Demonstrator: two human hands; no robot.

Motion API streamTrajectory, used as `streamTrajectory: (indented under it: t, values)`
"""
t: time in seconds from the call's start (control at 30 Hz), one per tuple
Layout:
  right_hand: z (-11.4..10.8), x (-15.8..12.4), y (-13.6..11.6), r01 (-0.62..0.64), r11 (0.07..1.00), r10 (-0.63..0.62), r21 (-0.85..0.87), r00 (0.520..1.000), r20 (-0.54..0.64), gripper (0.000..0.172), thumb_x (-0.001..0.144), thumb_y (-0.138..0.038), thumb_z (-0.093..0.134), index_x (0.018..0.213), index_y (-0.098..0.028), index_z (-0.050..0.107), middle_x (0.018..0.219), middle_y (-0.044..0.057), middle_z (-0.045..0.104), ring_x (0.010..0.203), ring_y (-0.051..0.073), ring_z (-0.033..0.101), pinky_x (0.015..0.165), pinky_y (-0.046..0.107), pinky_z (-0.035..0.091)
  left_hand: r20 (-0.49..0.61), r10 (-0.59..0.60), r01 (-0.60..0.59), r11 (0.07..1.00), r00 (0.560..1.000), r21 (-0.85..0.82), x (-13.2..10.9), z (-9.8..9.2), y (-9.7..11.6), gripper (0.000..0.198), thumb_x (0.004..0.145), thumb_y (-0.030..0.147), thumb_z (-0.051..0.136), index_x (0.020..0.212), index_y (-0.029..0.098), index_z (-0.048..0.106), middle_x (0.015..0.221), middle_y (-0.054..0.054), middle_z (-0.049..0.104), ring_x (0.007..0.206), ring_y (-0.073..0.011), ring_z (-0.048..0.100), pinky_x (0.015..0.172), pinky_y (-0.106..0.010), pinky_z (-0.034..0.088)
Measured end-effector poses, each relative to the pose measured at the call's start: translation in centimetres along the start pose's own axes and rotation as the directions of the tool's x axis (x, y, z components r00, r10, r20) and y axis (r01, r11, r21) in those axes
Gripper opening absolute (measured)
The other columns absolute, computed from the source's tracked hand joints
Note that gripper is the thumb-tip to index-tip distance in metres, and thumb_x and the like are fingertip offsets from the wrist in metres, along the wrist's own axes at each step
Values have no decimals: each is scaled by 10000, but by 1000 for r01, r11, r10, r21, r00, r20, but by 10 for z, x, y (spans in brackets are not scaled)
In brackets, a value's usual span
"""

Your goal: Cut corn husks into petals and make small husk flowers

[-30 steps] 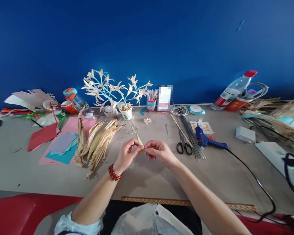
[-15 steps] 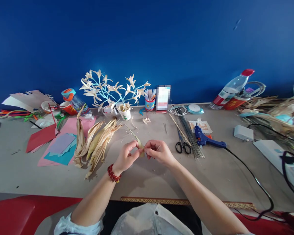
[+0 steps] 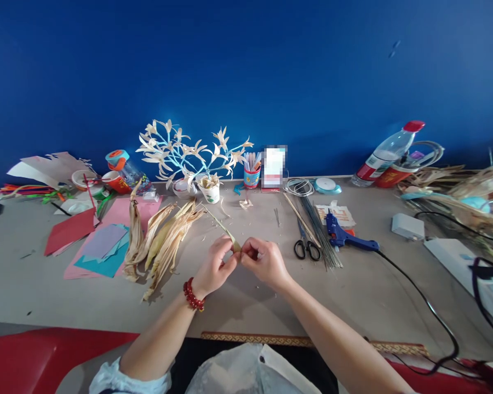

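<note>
Over the middle of the grey table, my left hand [image 3: 218, 265] pinches a narrow, pale green husk strip [image 3: 227, 231], whose thin end points up and to the left. My right hand [image 3: 267, 262] meets it at the strip's lower end, thumb and fingers closed on the same piece. The fingertips of both hands touch and hide that lower end. A red bead bracelet [image 3: 193, 295] circles my left wrist. Dried corn husks [image 3: 168, 235] lie left of my hands, and black-handled scissors [image 3: 307, 249] lie to the right.
Husk flowers in a white cup [image 3: 209, 191] stand behind my hands, near a pen holder [image 3: 252, 176]. Rightward are wires [image 3: 318, 230], a blue glue gun [image 3: 349, 236] with its cord and a tilted bottle [image 3: 384, 156]. Coloured paper [image 3: 102, 257] lies left.
The fingers of both hands have shifted on the strip, and its lower end is now more covered. My right hand's fingers are curled in more. The view has moved slightly.
</note>
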State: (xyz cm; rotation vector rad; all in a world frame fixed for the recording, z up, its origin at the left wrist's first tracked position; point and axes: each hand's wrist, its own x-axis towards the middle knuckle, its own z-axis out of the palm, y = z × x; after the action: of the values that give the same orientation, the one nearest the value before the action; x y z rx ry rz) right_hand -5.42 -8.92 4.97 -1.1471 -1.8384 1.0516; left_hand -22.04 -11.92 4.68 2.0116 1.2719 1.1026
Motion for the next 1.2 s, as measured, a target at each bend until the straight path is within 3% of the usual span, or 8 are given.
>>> streamTrajectory:
  t: [0.33, 0.53, 0.7, 0.9, 1.07, 1.2]
  values:
    - [6, -6, 1, 148, 987, -150, -58, 988, -40, 147, 776, -263, 556, 650, -194, 524, 556, -37, 505, 507, 88, 426, 503, 185, 330, -68, 30, -20, 990, 997, 142, -5, 0, 12, 206, 928, 151, 441, 736, 211, 395, 767, -17, 481, 782, -183, 474, 767, -331, 420]
    - [0, -4, -1, 93, 995, -93, 37, 996, 0, 103, 750, -236, 573, 660, -190, 550, 542, -42, 516, 503, 87, 443, 483, 176, 331, -39, -66, 70, 989, 997, 131, -4, -6, 24, 178, 920, 141, 424, 756, 210, 427, 753, -12, 493, 737, -173, 484, 707, -297, 422]
    - [-9, 2, -2, 4, 992, -15, 127, 996, 87, 70, 741, -185, 550, 704, -185, 609, 547, -33, 617, 499, 94, 527, 489, 168, 368, -43, 42, -24, 932, 998, 361, 5, -13, 34, 178, 880, 125, 494, 740, 212, 427, 745, -3, 533, 774, -185, 519, 814, -344, 445]
    - [-11, 2, -3, 106, 992, -100, -65, 991, 90, 85, 754, -219, 563, 696, -189, 616, 579, -27, 600, 518, 92, 495, 507, 177, 335, -11, 110, -85, 820, 994, 566, 5, -11, 35, 201, 833, 98, 536, 719, 220, 425, 690, 7, 527, 741, -194, 533, 959, -433, 429]
    - [-1, -3, -1, 98, 992, -95, -78, 995, 40, 70, 729, -210, 554, 684, -187, 602, 567, -31, 573, 512, 95, 493, 512, 184, 330, -29, 144, -109, 850, 989, 516, 0, -6, 27, 190, 832, 75, 507, 725, 214, 435, 740, -26, 552, 818, -216, 529, 901, -414, 450]
    - [3, -3, 5, 86, 994, -86, -68, 996, -7, 70, 717, -207, 549, 656, -189, 577, 560, -33, 564, 512, 96, 489, 508, 187, 319, -12, 86, -76, 928, 996, 364, -1, -6, 28, 181, 846, 89, 470, 715, 210, 440, 746, -29, 550, 805, -207, 520, 834, -379, 457]
